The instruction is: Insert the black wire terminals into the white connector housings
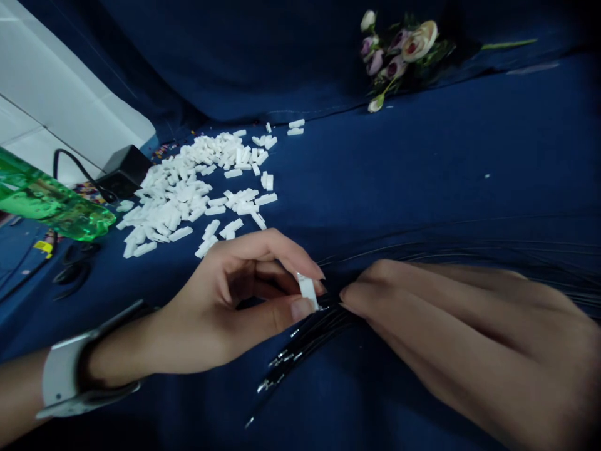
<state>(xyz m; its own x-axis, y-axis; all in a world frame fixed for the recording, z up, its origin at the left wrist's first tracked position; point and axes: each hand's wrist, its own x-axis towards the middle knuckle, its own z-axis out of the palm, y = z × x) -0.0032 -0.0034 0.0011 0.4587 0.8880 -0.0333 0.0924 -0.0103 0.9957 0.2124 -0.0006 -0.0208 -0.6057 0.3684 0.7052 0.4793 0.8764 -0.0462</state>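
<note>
Between the thumb and fingertips of my left hand (253, 294) is a small white plastic connector housing (307, 291), held tilted. My right hand (451, 326) pinches a thin black wire just to the right of it; the wire's metal end seems to meet the housing's lower edge, but I cannot tell whether it is inside. A bundle of black wires (323, 327) with shiny metal terminals (282, 358) lies under both hands, its ends fanning toward the lower left. More of the wires run off to the right behind my right hand.
A heap of white connector housings (181, 197) spreads over the blue cloth (422, 181) at the upper left. Beside it are a green bottle (51, 200) and a black box with a cable (126, 170). Artificial flowers (399, 53) lie at the back.
</note>
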